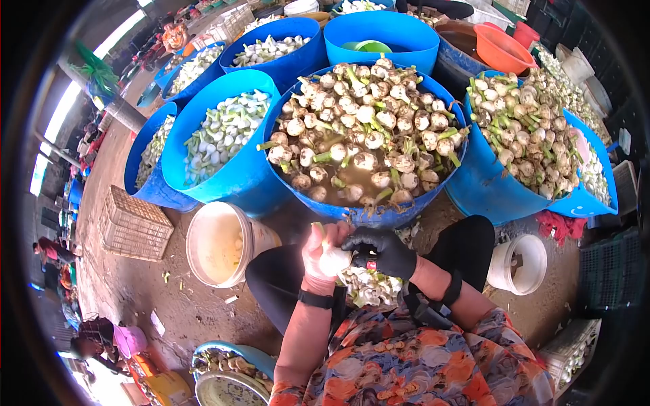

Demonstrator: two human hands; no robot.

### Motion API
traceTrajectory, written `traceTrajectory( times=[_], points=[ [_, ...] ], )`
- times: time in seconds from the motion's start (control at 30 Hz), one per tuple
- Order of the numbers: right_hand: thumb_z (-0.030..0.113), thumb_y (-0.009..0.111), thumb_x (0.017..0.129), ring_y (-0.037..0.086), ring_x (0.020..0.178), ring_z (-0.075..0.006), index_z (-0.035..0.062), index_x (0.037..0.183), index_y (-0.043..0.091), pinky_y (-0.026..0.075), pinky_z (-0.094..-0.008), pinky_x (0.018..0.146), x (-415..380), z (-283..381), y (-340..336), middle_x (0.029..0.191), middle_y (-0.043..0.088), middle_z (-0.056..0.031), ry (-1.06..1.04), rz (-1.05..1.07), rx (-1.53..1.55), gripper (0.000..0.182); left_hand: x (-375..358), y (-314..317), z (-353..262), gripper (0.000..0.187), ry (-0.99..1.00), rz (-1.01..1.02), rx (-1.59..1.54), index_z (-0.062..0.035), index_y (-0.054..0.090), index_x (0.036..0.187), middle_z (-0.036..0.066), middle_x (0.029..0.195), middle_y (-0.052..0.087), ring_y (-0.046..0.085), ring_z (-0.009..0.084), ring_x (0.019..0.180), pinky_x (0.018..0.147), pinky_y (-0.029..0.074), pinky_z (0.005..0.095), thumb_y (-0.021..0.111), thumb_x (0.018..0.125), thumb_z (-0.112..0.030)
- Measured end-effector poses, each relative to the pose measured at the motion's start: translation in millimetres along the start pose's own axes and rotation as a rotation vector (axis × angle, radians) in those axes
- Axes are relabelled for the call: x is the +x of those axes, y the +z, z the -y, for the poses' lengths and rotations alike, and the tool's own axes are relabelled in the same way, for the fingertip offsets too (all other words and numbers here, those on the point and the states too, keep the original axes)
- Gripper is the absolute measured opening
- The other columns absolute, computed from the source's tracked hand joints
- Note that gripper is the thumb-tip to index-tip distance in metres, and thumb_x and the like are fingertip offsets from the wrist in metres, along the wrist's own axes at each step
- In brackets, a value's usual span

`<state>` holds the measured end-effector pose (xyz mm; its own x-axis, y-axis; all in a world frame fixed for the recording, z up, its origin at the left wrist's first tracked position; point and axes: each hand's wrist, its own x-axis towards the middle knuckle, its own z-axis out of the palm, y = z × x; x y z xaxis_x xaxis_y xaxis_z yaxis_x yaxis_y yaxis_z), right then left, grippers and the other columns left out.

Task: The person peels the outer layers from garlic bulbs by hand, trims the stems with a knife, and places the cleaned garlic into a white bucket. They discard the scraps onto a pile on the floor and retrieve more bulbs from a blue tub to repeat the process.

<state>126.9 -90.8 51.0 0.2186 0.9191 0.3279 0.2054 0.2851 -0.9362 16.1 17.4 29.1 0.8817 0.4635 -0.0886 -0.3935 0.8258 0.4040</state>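
Note:
My left hand is bare and closed around a whitish garlic bulb with a short green stem pointing up. My right hand, in a black glove, is curled against the bulb's right side. A small tool with a red part shows at its fingers; most of it is hidden by the glove. Below both hands, between my knees, lies a heap of pale peelings and garlic pieces. Just ahead stands a big blue tub of soil-stained garlic bulbs in murky water.
Left of the big tub is a light-blue tub of cleaned bulbs; to its right, another blue tub heaped with stained bulbs. White buckets flank my knees. A plastic crate sits at left. Another person is at lower left.

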Motion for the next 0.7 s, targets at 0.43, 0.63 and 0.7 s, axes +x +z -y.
traceTrajectory(
  times=[0.43,0.63,0.7],
  points=[
    [0.002,0.069,0.067,0.057,0.073,-0.023,0.0031,0.085,0.06,0.045,-0.0333,0.067,-3,7,-1,0.081,0.058,-0.0094,-0.058,0.013,-0.114,0.02,0,-13,8,0.049,0.178,0.063,-0.236,-0.011,0.042,0.055,0.003,0.064,0.04,0.034,0.0178,0.067,0.072,0.03,0.0322,0.046,0.088,-0.047],
    [0.003,0.071,0.067,0.057,0.074,-0.0228,0.0036,0.088,0.062,0.046,-0.0336,0.067,1,3,4,0.082,0.059,-0.0087,-0.147,-0.056,-0.048,0.022,-5,-7,5,0.049,-0.022,0.064,-0.085,-0.0102,0.042,0.055,0.002,0.063,0.039,0.035,0.0181,0.068,0.072,0.031,0.0321,0.048,0.087,-0.047],
    [0.002,0.07,0.067,0.057,0.073,-0.0229,0.0035,0.086,0.062,0.045,-0.0339,0.067,0,3,3,0.081,0.059,-0.0085,-0.121,-0.05,-0.063,0.021,-6,-11,6,0.048,0.059,0.028,-0.003,-0.0106,0.043,0.055,0.002,0.064,0.038,0.035,0.0185,0.07,0.073,0.031,0.0322,0.049,0.087,-0.046]
  ],
)
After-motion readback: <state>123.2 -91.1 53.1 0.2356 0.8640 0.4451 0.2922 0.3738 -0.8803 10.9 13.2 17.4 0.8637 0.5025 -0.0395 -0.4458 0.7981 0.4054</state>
